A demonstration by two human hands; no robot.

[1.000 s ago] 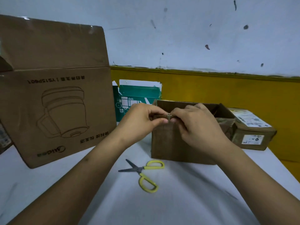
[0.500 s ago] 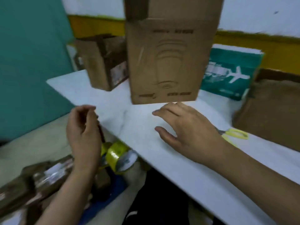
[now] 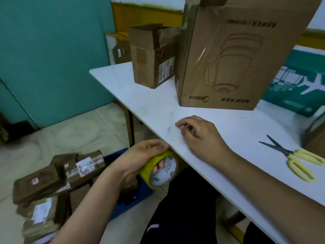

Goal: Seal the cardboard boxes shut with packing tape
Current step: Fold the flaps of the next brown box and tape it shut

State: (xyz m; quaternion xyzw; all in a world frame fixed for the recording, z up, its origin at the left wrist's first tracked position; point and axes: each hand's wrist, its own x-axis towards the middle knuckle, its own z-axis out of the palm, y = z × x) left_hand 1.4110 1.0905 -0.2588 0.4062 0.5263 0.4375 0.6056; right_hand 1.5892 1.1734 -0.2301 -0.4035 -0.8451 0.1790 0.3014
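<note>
My left hand (image 3: 142,156) grips a roll of yellowish packing tape (image 3: 162,170) just below the near edge of the white table (image 3: 158,110), fingers through its core. My right hand (image 3: 200,135) rests on the tabletop near that edge with its fingers loosely curled and nothing in it. A tall cardboard box with an appliance drawing (image 3: 233,57) stands upside down on the table. A smaller open cardboard box (image 3: 153,55) stands behind it to the left. A corner of another brown box (image 3: 314,138) shows at the right edge.
Yellow-handled scissors (image 3: 295,157) lie open on the table at the right. A teal printed box (image 3: 299,81) lies behind the tall box. On the floor at the left sit several taped brown parcels (image 3: 52,187) and a blue bin (image 3: 133,194). A teal wall stands beyond.
My view swung from the small box down to the left. My left hand reached below the table edge, took hold of the tape roll and lifted it. My right hand curled on the tabletop.
</note>
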